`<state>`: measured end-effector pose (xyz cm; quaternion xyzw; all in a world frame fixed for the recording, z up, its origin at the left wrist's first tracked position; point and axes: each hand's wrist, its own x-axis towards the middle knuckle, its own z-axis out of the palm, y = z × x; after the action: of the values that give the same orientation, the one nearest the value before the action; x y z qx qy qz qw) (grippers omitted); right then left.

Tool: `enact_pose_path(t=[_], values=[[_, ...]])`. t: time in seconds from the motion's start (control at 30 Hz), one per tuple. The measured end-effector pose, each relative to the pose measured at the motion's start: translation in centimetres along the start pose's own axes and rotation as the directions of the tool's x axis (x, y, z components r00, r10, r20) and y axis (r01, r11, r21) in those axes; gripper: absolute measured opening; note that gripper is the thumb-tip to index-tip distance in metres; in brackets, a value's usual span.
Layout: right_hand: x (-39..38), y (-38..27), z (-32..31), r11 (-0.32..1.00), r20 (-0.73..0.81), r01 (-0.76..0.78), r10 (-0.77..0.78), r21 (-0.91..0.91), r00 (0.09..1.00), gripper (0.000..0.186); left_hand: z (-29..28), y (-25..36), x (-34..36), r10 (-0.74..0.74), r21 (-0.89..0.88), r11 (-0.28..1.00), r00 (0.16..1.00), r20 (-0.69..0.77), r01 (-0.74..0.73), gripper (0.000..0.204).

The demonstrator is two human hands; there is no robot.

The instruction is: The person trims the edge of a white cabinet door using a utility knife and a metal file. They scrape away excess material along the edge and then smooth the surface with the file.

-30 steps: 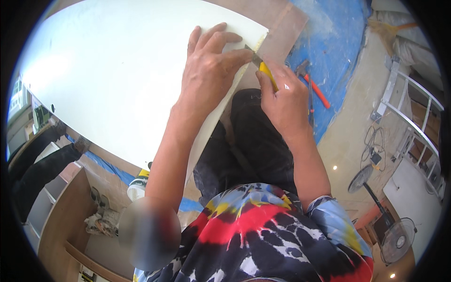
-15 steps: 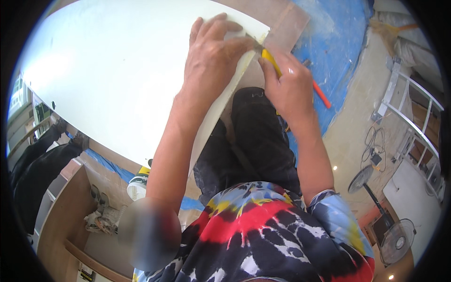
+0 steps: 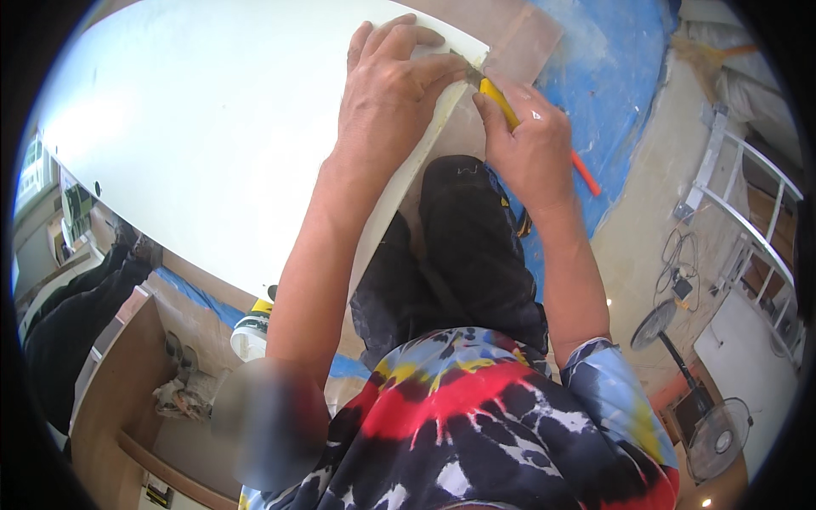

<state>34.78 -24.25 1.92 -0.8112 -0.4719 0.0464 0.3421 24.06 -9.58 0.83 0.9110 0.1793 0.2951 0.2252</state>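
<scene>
A large white board point(image 3: 195, 144) fills the upper left of the head view. My left hand point(image 3: 391, 93) lies flat on it close to its far right corner, fingers spread and pressing down. My right hand point(image 3: 527, 144) grips a yellow utility knife point(image 3: 493, 98) whose tip meets the board's right edge just beside my left fingertips. Below both hands are my dark trousers point(image 3: 459, 255) and a tie-dye shirt.
A brown cardboard sheet point(image 3: 527, 42) and a blue tarp point(image 3: 603, 76) lie under the board's far end. An orange tool point(image 3: 585, 174) rests on the tarp. Two standing fans point(image 3: 718, 429) and a white frame point(image 3: 739, 204) stand at right. A white bucket point(image 3: 251, 336) and wooden shelving point(image 3: 110, 382) are at lower left.
Both hands have slid farther along the board's right edge toward its far corner, the knife moving with the right hand.
</scene>
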Motion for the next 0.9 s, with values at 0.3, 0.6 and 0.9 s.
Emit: enact_pose_path(t=[0.3, 0.6, 0.9], values=[[0.4, 0.5, -0.1, 0.999, -0.010, 0.010, -0.009, 0.043, 1.000, 0.025, 0.4, 0.1, 0.0, 0.013, -0.008, 1.000, 1.000, -0.006, -0.013, 0.013], [0.6, 0.8, 0.2, 0.998, -0.026, 0.034, -0.033, 0.049, 0.999, 0.025, 0.3, 0.4, 0.3, -0.058, -0.015, 0.998, 0.998, -0.019, 0.058, 0.012], [1.1, 0.9, 0.0, 0.999, 0.012, 0.011, -0.011, 0.033, 1.000, 0.026, 0.8, 0.0, 1.1, -0.051, -0.002, 0.999, 0.999, -0.014, 0.051, 0.014]])
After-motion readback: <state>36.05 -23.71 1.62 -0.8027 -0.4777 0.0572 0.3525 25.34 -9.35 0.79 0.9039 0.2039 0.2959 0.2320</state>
